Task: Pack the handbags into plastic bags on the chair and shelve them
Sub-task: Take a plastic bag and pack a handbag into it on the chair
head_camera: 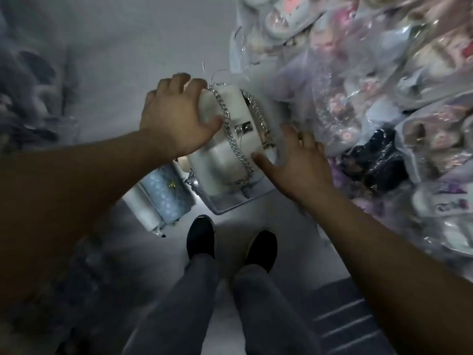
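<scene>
A white handbag (225, 155) with a silver chain and a metal clasp sits inside a clear plastic bag (230, 201) at the middle of the view. My left hand (176, 116) grips the handbag's far left end, fingers curled over its top and thumb on its front. My right hand (299, 160) lies spread against the bag's right side, thumb touching the near right corner. A pale blue patterned handbag (166, 193) and a white one (139, 208) lie to the lower left, partly under my left arm.
A heap of plastic-wrapped goods (371, 98), slippers and soft toys among them, fills the right side. A dark wrapped item (376, 160) lies in it. My two dark shoes (230, 242) stand on the pale floor below. Dark blurred things line the left edge.
</scene>
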Available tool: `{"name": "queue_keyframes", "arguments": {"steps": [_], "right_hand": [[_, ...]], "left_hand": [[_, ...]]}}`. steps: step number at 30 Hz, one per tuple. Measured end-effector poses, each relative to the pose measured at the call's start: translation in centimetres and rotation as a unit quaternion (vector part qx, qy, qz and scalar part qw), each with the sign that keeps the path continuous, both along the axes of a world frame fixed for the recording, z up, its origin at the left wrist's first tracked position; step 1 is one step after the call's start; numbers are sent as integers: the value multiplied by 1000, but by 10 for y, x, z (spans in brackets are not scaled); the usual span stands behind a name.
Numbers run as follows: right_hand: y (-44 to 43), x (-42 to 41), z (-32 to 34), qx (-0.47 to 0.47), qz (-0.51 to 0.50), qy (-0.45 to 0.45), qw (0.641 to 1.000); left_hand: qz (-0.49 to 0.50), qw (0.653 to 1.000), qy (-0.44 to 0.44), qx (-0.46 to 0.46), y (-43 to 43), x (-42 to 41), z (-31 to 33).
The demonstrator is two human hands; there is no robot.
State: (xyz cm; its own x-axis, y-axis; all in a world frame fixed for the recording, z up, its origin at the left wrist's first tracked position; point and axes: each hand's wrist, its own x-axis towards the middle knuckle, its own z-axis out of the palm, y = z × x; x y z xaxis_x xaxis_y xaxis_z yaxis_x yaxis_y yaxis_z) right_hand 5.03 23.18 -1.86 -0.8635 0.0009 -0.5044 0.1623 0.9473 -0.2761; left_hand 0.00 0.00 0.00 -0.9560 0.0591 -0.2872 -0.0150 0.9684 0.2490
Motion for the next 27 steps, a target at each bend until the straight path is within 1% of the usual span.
{"name": "queue_keyframes", "arguments": {"steps": [3, 4, 5, 6, 8, 9, 10, 11, 12, 13, 14, 16, 18, 20, 23, 25, 27], "right_hand": [[-12, 3, -47, -44, -82, -53, 994], [-16, 7, -62, -65, -133, -99, 984], [-22, 9, -77, -98, -202, -143, 964], [-28, 9, -89, -138, -286, -178, 931], [-39, 7, -106, -219, -447, -233, 835], [-44, 6, -109, -263, -498, -258, 785], [-48, 5, -111, -310, -529, -273, 742], [-51, 3, -115, -348, -551, -271, 709], [-52, 2, -118, -376, -572, -262, 681], [-53, 1, -121, -391, -587, -258, 660], [-54, 0, -123, -391, -594, -255, 655], [-54, -2, -121, -378, -599, -254, 659], [-53, -2, -119, -380, -605, -253, 652], [-52, -1, -113, -383, -615, -231, 649], [-46, 1, -101, -389, -608, -189, 666], [-37, 1, -85, -402, -597, -168, 674], [-24, 3, -64, -418, -589, -150, 675]], "left_hand": [[37, 999, -20, -19, -4, -12, -47], [51, 998, -35, -21, -4, -15, -58], [65, 997, -43, -12, -4, -20, -69], [84, 995, -52, 6, -3, -25, -78], [113, 990, -68, 57, -2, -34, -90], [121, 987, -76, 79, 0, -37, -94], [126, 984, -87, 96, 2, -38, -96], [128, 982, -99, 99, 3, -39, -96], [130, 981, -107, 92, 4, -40, -97], [131, 982, -113, 76, 5, -41, -96], [132, 983, -112, 60, 5, -42, -96], [150, 982, -103, 49, 7, -43, -95], [182, 976, -104, 60, 10, -44, -93], [202, 972, -92, 74, 16, -44, -86], [229, 968, -39, 92, 27, -46, -67], [253, 960, -15, 118, 37, -46, -48], [288, 942, -8, 173, 49, -46, -27]]}}
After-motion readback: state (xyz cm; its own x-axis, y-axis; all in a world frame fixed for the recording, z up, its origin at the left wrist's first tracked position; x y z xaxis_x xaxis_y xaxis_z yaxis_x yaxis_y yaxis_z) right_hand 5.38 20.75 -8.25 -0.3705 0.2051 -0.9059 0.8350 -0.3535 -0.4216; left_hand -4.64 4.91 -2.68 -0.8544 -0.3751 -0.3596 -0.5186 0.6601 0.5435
